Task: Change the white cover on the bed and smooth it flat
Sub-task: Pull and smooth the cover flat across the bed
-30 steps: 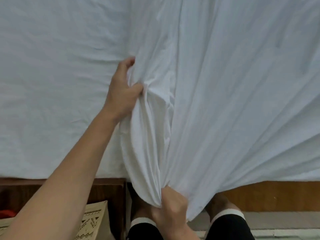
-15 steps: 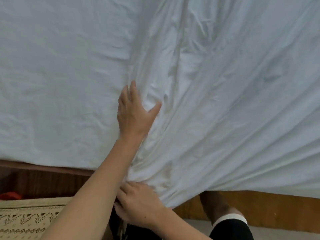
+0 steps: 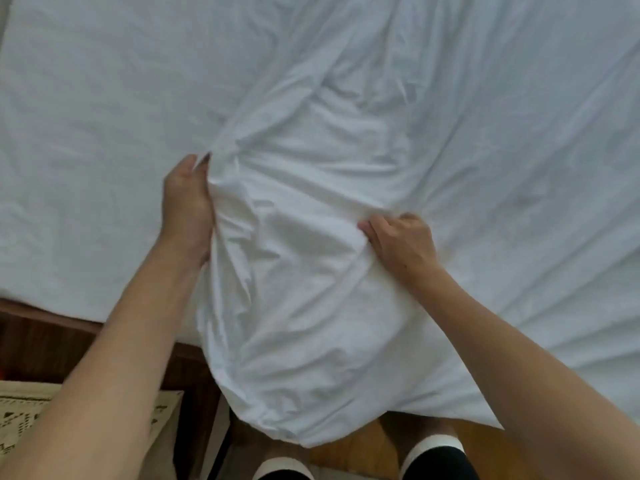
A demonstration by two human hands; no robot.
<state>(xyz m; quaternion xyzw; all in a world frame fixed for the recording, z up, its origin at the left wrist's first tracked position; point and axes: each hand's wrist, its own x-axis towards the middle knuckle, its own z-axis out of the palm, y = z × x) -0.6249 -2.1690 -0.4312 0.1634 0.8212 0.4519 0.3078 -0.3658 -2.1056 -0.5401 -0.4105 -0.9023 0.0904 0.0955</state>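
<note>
A: Where are the hands?

B: The left hand (image 3: 187, 206) grips the left side of a bunched bulge of the white cover (image 3: 298, 289), fingers curled into the fabric. The right hand (image 3: 401, 240) pinches a fold on the bulge's right side, fingers curled too. Both are grasping cloth, neither is released.

A: And the cover itself?

B: It lies across the bed (image 3: 86, 168), gathered between the hands and hanging over the near edge down toward the person's legs. To the right it runs in long creases; to the left the surface is flatter.

A: How far along, would you say?

B: Partway, I judge. The cover is on the bed but not spread; the bulge still needs pulling out and the wrinkles smoothing.

A: Room to work?

B: The wooden bed frame (image 3: 45, 337) shows along the near edge, a woven patterned thing (image 3: 27, 414) sits lower left, and floor lies by the feet. The bed's far side looks open.
</note>
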